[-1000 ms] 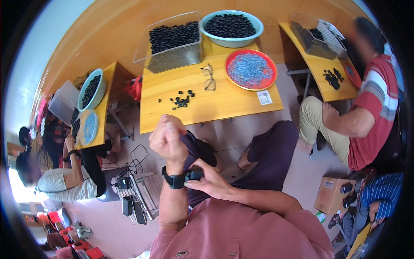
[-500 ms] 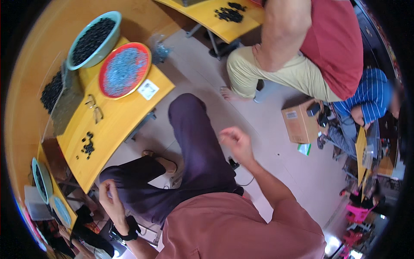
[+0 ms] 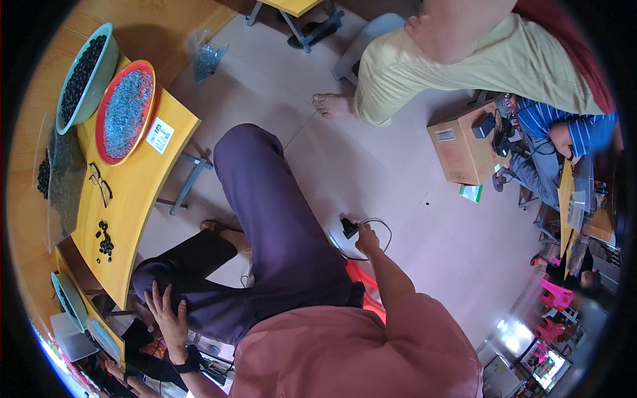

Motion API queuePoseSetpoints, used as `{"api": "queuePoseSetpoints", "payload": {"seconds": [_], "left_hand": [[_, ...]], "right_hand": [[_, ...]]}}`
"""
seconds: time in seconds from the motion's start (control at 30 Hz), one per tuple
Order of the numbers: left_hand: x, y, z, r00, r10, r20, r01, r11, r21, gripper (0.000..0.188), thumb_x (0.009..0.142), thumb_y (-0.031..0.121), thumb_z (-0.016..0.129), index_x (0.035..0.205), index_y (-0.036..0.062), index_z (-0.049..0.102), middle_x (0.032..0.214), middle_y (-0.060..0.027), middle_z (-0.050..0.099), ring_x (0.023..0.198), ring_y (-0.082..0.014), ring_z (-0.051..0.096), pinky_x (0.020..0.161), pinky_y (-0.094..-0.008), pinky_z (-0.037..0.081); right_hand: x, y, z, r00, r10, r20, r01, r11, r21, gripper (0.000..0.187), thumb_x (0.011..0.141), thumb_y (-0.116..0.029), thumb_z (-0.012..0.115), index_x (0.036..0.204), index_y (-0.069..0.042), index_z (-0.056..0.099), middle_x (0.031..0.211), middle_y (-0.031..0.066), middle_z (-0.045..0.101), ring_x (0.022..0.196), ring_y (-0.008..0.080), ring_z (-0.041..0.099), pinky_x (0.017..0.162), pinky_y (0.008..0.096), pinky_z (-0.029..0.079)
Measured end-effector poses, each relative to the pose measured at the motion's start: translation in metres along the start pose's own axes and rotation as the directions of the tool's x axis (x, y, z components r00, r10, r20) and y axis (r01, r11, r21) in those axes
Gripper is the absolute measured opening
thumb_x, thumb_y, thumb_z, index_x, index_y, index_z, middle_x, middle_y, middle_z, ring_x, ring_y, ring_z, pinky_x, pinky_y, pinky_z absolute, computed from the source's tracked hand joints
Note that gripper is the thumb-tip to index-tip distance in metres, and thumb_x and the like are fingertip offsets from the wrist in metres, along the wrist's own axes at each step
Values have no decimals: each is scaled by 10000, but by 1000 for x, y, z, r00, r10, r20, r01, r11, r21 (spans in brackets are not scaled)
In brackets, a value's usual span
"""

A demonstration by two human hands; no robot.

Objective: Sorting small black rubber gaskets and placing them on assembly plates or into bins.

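Note:
My right hand [image 3: 367, 240] reaches down beside my right thigh. Its fingers close at the edge of a small black device with a cable [image 3: 349, 228], which looks held, though the fingertips are partly hidden. The dark cable loops over the pale floor beside it. My left hand [image 3: 168, 315] rests on my left knee with its fingers spread and holds nothing; a black band circles that wrist. Ahead of it, on the yellow table [image 3: 142, 229], lie loose small black pieces [image 3: 105, 242] and a pair of glasses [image 3: 101, 184].
A green basin [image 3: 99, 83] of black pieces and a red tray [image 3: 147, 123] of small bluish pieces stand at the far left, near a white card [image 3: 159, 135]. Another person's bare foot [image 3: 332, 105] is ahead. An open cardboard box [image 3: 458, 156] sits to the right.
My right hand has gone from raised in front of me down to the black device. My left hand has settled on my knee. The view has shifted, and the other person appears nearer.

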State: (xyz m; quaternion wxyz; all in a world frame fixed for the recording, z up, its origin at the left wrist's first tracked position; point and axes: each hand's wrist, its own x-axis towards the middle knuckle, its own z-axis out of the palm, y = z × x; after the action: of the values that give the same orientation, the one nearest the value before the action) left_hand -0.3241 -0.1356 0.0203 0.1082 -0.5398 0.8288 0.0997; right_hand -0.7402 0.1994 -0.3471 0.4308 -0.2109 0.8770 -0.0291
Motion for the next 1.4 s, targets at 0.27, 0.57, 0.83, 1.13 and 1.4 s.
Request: {"api": "queuePoseSetpoints", "payload": {"seconds": [0.27, 0.57, 0.83, 1.13, 1.4], "left_hand": [[5, 9, -5, 998, 58, 7, -58, 998, 28, 461, 931, 150, 662, 1381, 95, 577, 1607, -144, 359, 1516, -435, 204, 1236, -527, 200], [-12, 27, -14, 997, 48, 68, -44, 997, -57, 468, 926, 165, 668, 1379, 94, 580, 1585, -142, 391, 1501, -387, 278, 1227, -491, 237], [-9, 87, -37, 995, 98, 17, -89, 956, -280, 423, 941, 176, 671, 1342, 64, 603, 1540, -172, 440, 1442, -376, 385, 1188, -456, 304], [18, 186, -85, 891, 432, -143, -429, 692, -581, 294, 877, 65, 699, 1169, 28, 691, 1263, -169, 661, 1165, -351, 634, 996, -392, 502], [33, 243, -71, 717, 548, -431, -682, 420, -599, 496, 811, 150, 818, 1249, 10, 631, 1261, -176, 620, 1179, -370, 593, 1002, -424, 498]], "right_hand": [[22, 9, 6, 993, -86, 75, 93, 991, -94, 631, 796, -5, 620, 1394, -16, 419, 1464, 246, 442, 1131, 456, 624, 952, 523, 546], [23, 21, 9, 996, -57, 69, 70, 978, -198, 241, 865, -71, 615, 1095, -20, 666, 1134, 239, 685, 1064, 402, 677, 888, 487, 569], [7, 21, -47, 995, -103, 16, 104, 985, -137, 234, 855, -178, 670, 1070, -87, 691, 1042, 204, 726, 961, 400, 707, 816, 507, 568], [-84, -85, -201, 839, -358, -409, 393, 920, 1, 281, 826, -152, 734, 1080, -64, 650, 804, 142, 706, 797, 358, 707, 728, 487, 545], [-199, -206, -251, 506, -614, -606, 769, 640, -6, 349, 774, 2, 746, 1098, -56, 628, 782, 107, 675, 669, 291, 681, 609, 378, 535]]}}
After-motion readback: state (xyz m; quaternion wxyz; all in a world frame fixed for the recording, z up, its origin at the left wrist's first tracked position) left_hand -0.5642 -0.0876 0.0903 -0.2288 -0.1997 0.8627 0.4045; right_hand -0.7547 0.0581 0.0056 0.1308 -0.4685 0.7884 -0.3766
